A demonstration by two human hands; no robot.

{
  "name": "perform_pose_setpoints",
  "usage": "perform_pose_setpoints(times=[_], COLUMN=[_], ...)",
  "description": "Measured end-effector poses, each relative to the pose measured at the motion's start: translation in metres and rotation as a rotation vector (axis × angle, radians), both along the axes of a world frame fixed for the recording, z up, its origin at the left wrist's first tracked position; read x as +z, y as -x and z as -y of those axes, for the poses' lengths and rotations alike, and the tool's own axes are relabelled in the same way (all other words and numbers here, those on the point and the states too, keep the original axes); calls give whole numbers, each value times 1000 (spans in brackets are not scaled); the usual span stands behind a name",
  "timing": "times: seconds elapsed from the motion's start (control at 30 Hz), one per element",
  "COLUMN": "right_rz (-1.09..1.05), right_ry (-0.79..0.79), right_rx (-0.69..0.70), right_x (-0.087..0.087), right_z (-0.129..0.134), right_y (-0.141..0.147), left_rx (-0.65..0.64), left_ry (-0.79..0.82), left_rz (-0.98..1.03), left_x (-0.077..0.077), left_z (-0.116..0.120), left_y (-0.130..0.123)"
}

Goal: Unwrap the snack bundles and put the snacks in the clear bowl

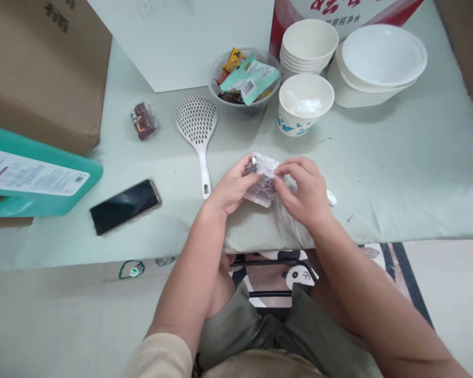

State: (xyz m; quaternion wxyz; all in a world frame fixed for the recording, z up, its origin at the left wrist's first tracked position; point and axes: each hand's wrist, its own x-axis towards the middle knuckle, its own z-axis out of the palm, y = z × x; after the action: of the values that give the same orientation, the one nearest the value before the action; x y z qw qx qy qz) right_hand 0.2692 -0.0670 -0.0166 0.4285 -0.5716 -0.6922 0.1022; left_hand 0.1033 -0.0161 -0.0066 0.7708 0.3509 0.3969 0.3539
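Near the table's front edge, my left hand [236,184] holds a small clear plastic packet [263,181] between thumb and fingers. What the packet contains is too unclear to make out. My right hand [301,186] pinches the packet's right side with thumb and fingertips. A white slotted ladle [197,123] lies just left of my hands, its handle toward me. Beyond them stands a paper cup [304,105] with blue leaf prints and clear plastic inside. A grey bowl [244,79] of wrapped snacks sits behind the ladle.
A phone [125,206] and a cocoa snack pack [144,121] lie left. Stacked paper cups [309,44] and white bowls [382,58] stand at the back right. A green jug [43,176] and cardboard box [43,68] border the left; a white object's end shows beside my right hand.
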Motion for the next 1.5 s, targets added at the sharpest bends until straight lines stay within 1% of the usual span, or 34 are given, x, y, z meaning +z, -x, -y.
perform_pose_setpoints(times=[0.1,0.23,0.37,0.5,0.6,0.7,0.73,0.77,0.83,0.9,0.97,1.07,1.13,1.2,1.3,1.4,1.5], right_rz=[-131,-324,-333,-294,-239,-151,-128,-110,-77,-27,17,22,15,14,0,-17,7], right_ry=[47,164,221,211,153,54,36,32,66,115,146,192,228,237,197,152,155], right_rx=[-94,-187,-230,-223,-249,-311,-312,-284,-151,12,96,78,55,68,140,232,342], right_x=[3,9,8,1,-1,3,5,6,6,1,-5,-13,-13,-11,-5,-1,1], right_z=[-3,-6,-3,0,1,5,8,11,16,20,21,19,17,17,20,24,26], right_y=[2,-7,-22,-33,-36,-37,-36,-35,-28,-19,-11,-4,-3,-2,0,2,2], left_rx=[-5,-29,-84,-115,-60,77,120,155,199,210,205,201,202,205,255,356,432], left_ry=[7,36,90,107,145,154,147,138,122,106,96,88,79,71,69,56,34], left_rz=[-6,5,47,70,52,46,51,59,75,86,88,64,54,56,68,73,56], left_x=[1,-4,-7,-6,-9,-15,-16,-17,-17,-15,-12,-9,-7,-7,-7,-9,-11], left_z=[5,13,22,25,26,28,28,28,28,27,25,24,24,23,20,17,13], left_y=[0,0,2,2,-4,-10,-11,-12,-13,-14,-14,-15,-15,-15,-15,-16,-14])
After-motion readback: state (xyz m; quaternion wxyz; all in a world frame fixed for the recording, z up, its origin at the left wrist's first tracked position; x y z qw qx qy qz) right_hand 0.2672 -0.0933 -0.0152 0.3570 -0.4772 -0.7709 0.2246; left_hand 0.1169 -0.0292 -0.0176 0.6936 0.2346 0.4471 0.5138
